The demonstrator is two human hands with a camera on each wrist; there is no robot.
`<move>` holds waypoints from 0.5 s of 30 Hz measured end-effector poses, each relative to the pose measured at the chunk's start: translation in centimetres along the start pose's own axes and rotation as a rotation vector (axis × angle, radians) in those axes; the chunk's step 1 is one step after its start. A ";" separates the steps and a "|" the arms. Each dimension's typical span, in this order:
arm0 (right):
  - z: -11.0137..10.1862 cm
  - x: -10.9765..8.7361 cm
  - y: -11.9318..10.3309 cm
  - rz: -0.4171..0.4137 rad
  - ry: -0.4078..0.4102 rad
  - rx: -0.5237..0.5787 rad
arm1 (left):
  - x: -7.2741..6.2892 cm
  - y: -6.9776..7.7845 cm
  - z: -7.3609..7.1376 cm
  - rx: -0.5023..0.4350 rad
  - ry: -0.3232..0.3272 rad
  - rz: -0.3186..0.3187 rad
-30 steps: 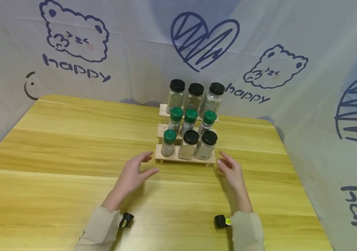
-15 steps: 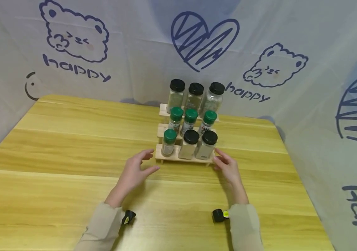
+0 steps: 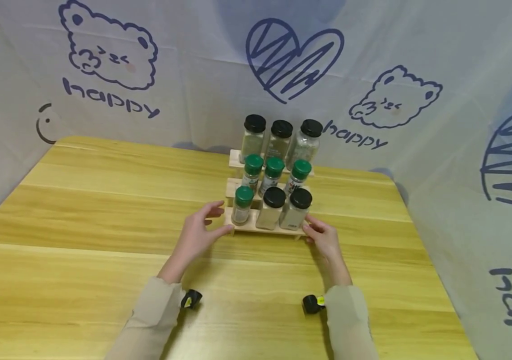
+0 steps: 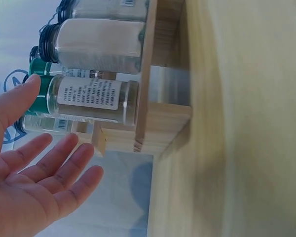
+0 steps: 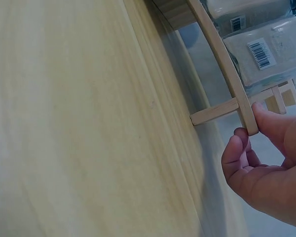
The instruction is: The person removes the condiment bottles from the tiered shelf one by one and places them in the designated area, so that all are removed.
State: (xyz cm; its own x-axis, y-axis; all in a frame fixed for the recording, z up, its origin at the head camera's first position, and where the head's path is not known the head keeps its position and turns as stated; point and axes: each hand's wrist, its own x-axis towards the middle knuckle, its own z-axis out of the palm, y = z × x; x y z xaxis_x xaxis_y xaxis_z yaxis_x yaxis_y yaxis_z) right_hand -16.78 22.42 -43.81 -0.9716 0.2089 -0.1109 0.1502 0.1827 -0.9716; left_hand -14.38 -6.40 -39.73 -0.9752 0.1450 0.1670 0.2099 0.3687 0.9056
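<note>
A stepped wooden spice rack [image 3: 249, 228] stands on the table and bears several spice jars in three rows. Its front row has a green-capped jar [image 3: 241, 209] and two black-capped jars [image 3: 270, 212]. In the right wrist view, my right hand [image 5: 271, 168] pinches the right end of the front shelf [image 5: 239, 106] between thumb and curled fingers. My left hand [image 3: 196, 232] is at the rack's left end, fingers spread and loosely bent. The left wrist view shows its palm [image 4: 24, 197] with nothing in it; whether the thumb touches the rack, I cannot tell.
The wooden table [image 3: 103, 210] spreads around the rack. Behind it hangs a pale cloth [image 3: 202, 90] with blue drawings, close to the back row of jars. A black wrist camera [image 3: 191, 299] sits by the left sleeve, another camera [image 3: 312, 304] by the right.
My right hand has moved left to the rack's right end and now pinches its front shelf. My left hand has moved forward and right, closer to the rack's left end. The rack looks unmoved.
</note>
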 end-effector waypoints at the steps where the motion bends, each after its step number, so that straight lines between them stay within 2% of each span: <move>1: 0.0 0.0 0.0 0.001 0.002 0.003 | 0.2 0.1 0.0 -0.015 0.006 0.006; 6: -0.2 0.2 0.3 0.006 -0.010 0.008 | 1.1 0.7 0.2 -0.086 0.028 0.030; 15: -0.4 0.5 0.4 0.037 -0.034 0.031 | 2.6 1.0 0.9 -0.211 0.046 0.008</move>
State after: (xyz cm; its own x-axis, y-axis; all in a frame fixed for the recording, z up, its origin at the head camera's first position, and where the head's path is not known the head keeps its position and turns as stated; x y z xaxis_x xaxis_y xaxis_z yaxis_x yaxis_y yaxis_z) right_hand -17.14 22.96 -44.17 -0.9713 0.1818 -0.1531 0.1805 0.1452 -0.9728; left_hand -16.68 -4.79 -38.72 -0.9768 0.1028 0.1877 0.2029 0.1671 0.9648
